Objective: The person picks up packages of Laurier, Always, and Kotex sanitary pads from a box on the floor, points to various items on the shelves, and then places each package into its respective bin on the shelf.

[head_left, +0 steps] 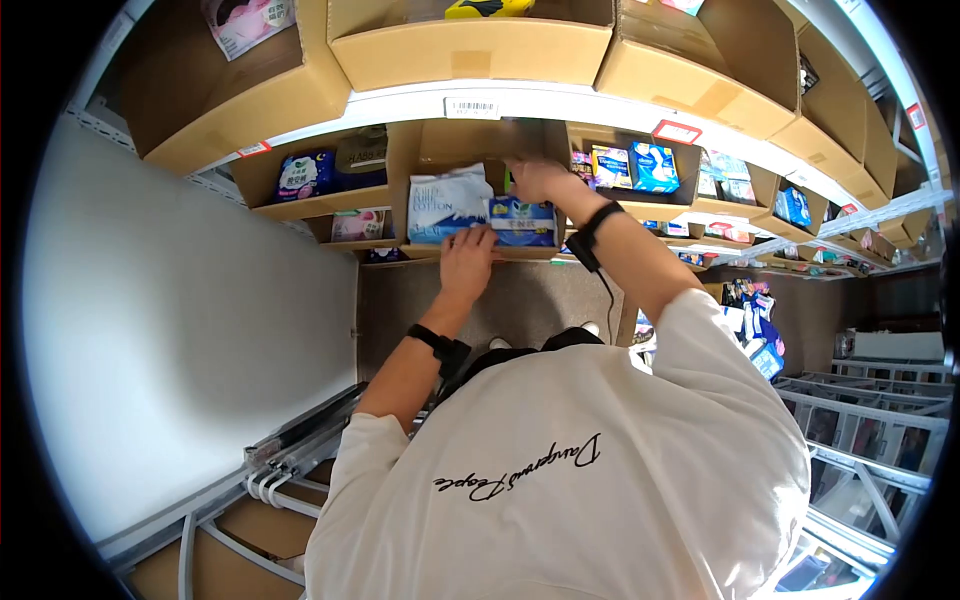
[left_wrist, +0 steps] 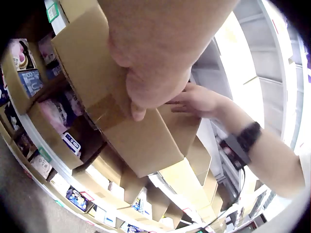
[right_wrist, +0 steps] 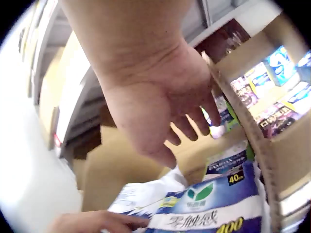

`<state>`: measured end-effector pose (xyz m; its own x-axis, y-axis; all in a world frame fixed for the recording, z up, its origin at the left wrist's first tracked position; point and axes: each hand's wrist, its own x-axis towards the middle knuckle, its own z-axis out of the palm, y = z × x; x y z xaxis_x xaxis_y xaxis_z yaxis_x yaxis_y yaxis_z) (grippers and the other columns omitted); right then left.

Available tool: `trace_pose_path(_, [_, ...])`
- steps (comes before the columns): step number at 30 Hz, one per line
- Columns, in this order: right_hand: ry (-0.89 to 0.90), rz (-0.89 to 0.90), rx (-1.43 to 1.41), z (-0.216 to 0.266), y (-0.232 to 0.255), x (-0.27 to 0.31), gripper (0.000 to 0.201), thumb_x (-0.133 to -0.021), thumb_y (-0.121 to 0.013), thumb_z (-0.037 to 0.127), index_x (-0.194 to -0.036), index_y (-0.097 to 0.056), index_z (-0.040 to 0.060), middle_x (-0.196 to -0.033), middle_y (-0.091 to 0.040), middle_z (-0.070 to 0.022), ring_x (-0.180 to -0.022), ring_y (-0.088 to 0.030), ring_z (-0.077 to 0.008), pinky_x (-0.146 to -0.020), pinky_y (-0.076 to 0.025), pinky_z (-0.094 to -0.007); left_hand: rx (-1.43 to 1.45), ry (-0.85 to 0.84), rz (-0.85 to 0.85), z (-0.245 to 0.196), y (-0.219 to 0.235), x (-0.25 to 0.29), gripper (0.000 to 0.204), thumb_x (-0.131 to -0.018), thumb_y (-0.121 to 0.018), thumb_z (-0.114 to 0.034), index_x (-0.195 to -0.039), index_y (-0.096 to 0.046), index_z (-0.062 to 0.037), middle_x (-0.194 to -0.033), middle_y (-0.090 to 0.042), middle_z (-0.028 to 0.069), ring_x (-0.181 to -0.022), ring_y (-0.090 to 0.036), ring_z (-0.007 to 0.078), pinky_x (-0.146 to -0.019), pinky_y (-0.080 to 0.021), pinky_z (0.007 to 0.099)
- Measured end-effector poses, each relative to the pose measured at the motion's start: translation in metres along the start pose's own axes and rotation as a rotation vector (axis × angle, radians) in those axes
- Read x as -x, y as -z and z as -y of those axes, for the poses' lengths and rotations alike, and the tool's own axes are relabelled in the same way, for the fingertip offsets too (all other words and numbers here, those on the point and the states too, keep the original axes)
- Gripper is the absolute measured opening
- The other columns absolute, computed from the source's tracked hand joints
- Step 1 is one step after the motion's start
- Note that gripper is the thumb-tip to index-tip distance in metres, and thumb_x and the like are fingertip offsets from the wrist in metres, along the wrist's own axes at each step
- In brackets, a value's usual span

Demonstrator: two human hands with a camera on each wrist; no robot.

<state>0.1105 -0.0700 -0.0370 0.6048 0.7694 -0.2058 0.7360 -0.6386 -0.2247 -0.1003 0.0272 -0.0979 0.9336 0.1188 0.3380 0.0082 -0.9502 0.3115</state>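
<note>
An open cardboard box (head_left: 515, 252) on the middle shelf holds a white "Pure Cotton" package (head_left: 450, 200) and a blue package (head_left: 524, 222), side by side. My left hand (head_left: 467, 262) grips the box's front wall, its fingers over the edge beside the packages; in the left wrist view the thumb of that hand (left_wrist: 160, 73) lies on the wall's outside. My right hand (head_left: 545, 182) reaches in above the blue package. In the right wrist view, the fingers of this hand (right_wrist: 155, 97) hang spread over the blue package (right_wrist: 209, 204), holding nothing. Another package (right_wrist: 228, 162) stands behind it.
Larger cardboard boxes (head_left: 470, 55) line the shelf above. To the right, neighbouring boxes hold blue packages (head_left: 654, 167); to the left is a box with dark packages (head_left: 305, 176). A white wall (head_left: 200, 280) rises at left, and metal racks (head_left: 870, 420) stand at right.
</note>
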Motion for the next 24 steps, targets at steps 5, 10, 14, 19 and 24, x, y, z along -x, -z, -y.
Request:
trace_pose_path(5, [0.152, -0.177, -0.352, 0.013, 0.06, 0.124, 0.038, -0.088, -0.064, 0.017, -0.123, -0.057, 0.0045, -0.12, -0.06, -0.0198, -0.113, -0.058, -0.0367, -0.095, -0.049, -0.0427, -0.023, -0.069, -0.012, 0.012, -0.001, -0.035, 0.027, -0.076, -0.073, -0.023, -0.1, -0.066, -0.0133, -0.115, -0.064, 0.0007, -0.109, -0.058, 0.0238, -0.091, -0.042, 0.0428])
trace_pose_path(10, [-0.167, -0.163, -0.683, -0.056, 0.038, 0.204, 0.033, -0.089, -0.063, 0.009, -0.12, -0.058, 0.0025, -0.108, -0.068, -0.015, -0.104, -0.066, -0.0274, -0.09, -0.053, -0.039, -0.039, -0.115, -0.019, 0.031, -0.018, -0.077, 0.026, -0.076, -0.073, -0.024, -0.099, -0.067, -0.0132, -0.112, -0.063, 0.001, -0.106, -0.056, 0.0241, -0.089, -0.042, 0.0429])
trace_pose_path(14, [-0.374, -0.164, -0.954, -0.113, 0.008, 0.259, 0.033, -0.089, -0.063, 0.007, -0.121, -0.058, 0.0005, -0.112, -0.068, -0.0145, -0.102, -0.066, -0.022, -0.092, -0.052, -0.0349, -0.097, -0.148, -0.024, 0.04, -0.024, -0.106, 0.026, -0.078, -0.072, -0.025, -0.1, -0.068, -0.0126, -0.111, -0.063, 0.0009, -0.108, -0.055, 0.0239, -0.09, -0.041, 0.0428])
trace_pose_path(19, [-0.493, -0.232, -0.984, -0.178, -0.043, 0.324, 0.038, -0.085, -0.07, 0.008, -0.12, -0.059, 0.0008, -0.112, -0.068, -0.0137, -0.104, -0.065, -0.0233, -0.093, -0.051, -0.0342, -0.14, -0.14, -0.021, 0.038, -0.029, -0.127, 0.022, -0.077, -0.072, -0.025, -0.097, -0.069, -0.0146, -0.11, -0.064, -0.0005, -0.107, -0.056, 0.0228, -0.089, -0.042, 0.0408])
trace_pose_path(24, [-0.645, -0.309, -1.083, -0.204, -0.058, 0.387, 0.041, -0.081, -0.069, 0.002, -0.12, -0.057, 0.0008, -0.109, -0.068, -0.0098, -0.099, -0.065, -0.0193, -0.086, -0.052, -0.0316, -0.13, -0.119, -0.053, 0.051, -0.04, -0.14, 0.021, -0.077, -0.072, -0.028, -0.094, -0.069, -0.0154, -0.106, -0.064, -0.0001, -0.104, -0.057, 0.0227, -0.088, -0.042, 0.0408])
